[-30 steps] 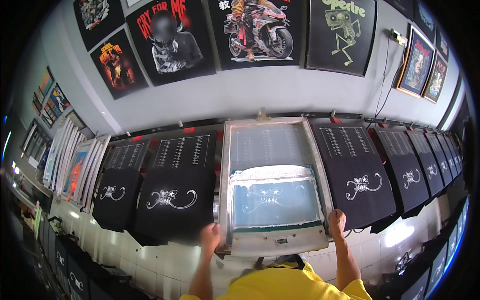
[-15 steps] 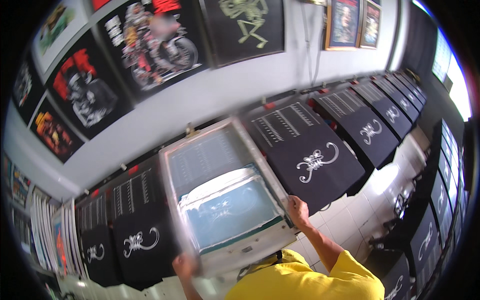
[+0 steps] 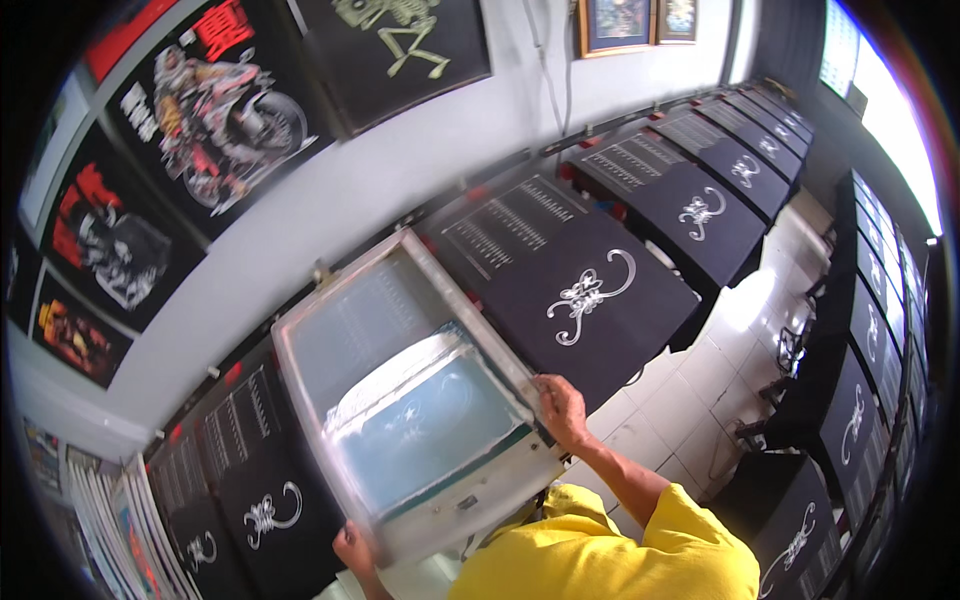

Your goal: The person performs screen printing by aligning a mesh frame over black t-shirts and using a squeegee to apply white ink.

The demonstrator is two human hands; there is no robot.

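Note:
A screen printing frame (image 3: 512, 468) lies tilted in front of me, with pale blue mesh and a thick band of white ink (image 3: 395, 385) across its middle. My right hand (image 3: 562, 408) grips its right rail near the front corner. At the near left corner, the fingers of my left hand (image 3: 353, 546) are curled against the edge, their tips partly hidden. Directly right of the frame, a black shirt (image 3: 630, 330) lies flat with a white ornament print. Another printed black shirt (image 3: 225, 480) lies to the left.
Several more black printed shirts (image 3: 725, 215) continue along the wall to the far right. A second row (image 3: 845, 425) stands across the tiled aisle (image 3: 640, 400). Upright frames (image 3: 115, 520) are stacked at lower left. Posters (image 3: 225, 120) hang on the wall.
The view has swung, so the wall, shirts and frame appear farther left and more tilted. Both hands stay at the frame's two near corners.

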